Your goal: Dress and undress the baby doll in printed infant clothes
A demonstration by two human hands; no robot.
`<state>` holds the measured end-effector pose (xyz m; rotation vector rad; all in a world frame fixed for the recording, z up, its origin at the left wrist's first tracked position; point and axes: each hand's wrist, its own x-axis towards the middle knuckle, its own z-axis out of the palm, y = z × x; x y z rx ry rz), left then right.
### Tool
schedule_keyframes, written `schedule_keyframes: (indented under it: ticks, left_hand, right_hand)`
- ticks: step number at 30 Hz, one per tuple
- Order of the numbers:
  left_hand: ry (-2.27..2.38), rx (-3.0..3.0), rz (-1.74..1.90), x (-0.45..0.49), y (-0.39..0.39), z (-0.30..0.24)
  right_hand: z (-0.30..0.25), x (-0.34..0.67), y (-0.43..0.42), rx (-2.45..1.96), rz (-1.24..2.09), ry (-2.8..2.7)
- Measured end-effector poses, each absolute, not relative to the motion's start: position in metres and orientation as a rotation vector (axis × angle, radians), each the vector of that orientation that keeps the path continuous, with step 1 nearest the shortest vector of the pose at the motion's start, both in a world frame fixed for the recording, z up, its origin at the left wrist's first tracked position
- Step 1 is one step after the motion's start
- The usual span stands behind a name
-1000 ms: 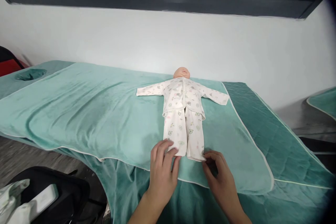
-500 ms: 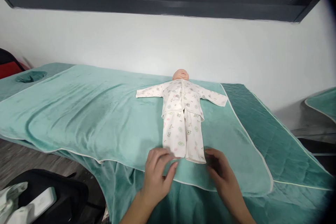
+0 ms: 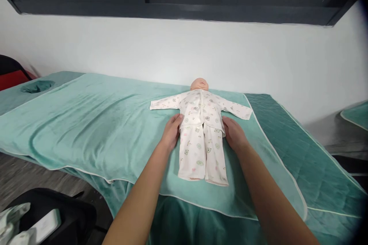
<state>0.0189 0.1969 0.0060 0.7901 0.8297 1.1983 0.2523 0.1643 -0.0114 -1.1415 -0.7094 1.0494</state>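
A baby doll (image 3: 199, 84) lies on its back, dressed in a white printed top (image 3: 198, 107) and matching trousers (image 3: 191, 153). Its sleeves are stretched out to both sides and its legs point toward me. My left hand (image 3: 172, 132) is at the left edge of the top near the waist, fingers extended and loosely curved along the side. Across from it, my right hand (image 3: 234, 132) rests against the right edge by the hem, also with loosely extended fingers. Neither hand visibly grips the cloth, and some fingertips are hidden beside the body.
A light green blanket (image 3: 115, 122) with pale piping covers the bed, over a darker quilted cover (image 3: 290, 145). Behind stands a white wall (image 3: 143, 53) below a dark window frame (image 3: 172, 7). A black chair (image 3: 71, 214) at lower left bears a white object (image 3: 47, 226) and cloth.
Both hands have moved up from the trouser hems to the sides of the doll's waist. The trouser legs lie straight, and the doll stays in place.
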Motion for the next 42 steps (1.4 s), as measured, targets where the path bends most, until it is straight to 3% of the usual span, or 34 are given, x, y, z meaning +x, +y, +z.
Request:
schedule_keyframes:
  ticks: [17, 42]
  left_hand:
    - [0.807, 0.905, 1.200, 0.050, 0.239, 0.010]
    - [1.006, 1.216, 1.280, 0.043, 0.215, -0.006]
  right_hand:
    - [-0.007, 0.240, 0.179, -0.911, 1.317, -0.770]
    - [-0.010, 0.248, 0.180, -0.751, 1.427, -0.716]
